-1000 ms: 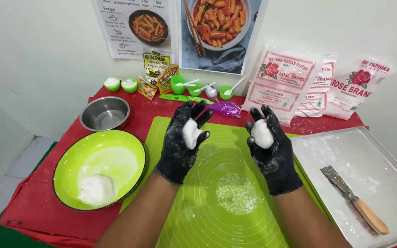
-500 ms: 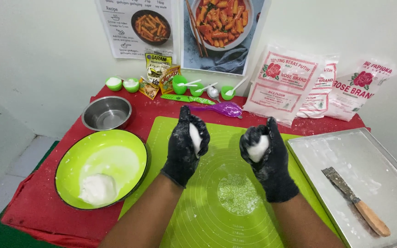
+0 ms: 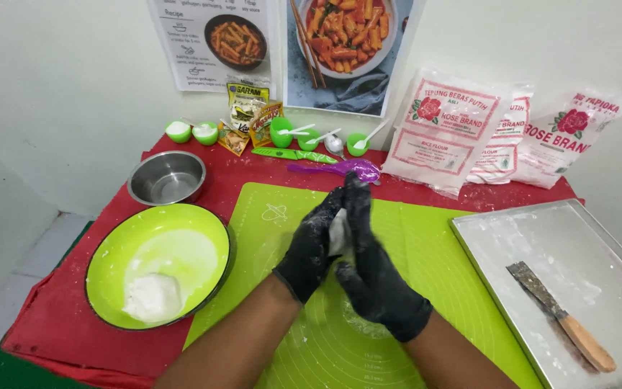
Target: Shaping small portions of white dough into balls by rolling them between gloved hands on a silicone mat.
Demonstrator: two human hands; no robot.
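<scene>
1. The left grip (image 3: 311, 248) wears a black disposable glove, thin and slightly glossy, ending at the wrist.
2. The right grip (image 3: 376, 277) wears a matching black glove, its cuff wrinkled.
3. White floury smears dust both gloves, mostly towards twelve o'clock on the fingers (image 3: 358, 205).
4. Both forearms are bare, with no sleeves.

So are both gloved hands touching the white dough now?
Touching. Head view shows the left hand and right hand pressed together, palms clamping the white dough between them.

Bright, even light (hands blurred).
</scene>
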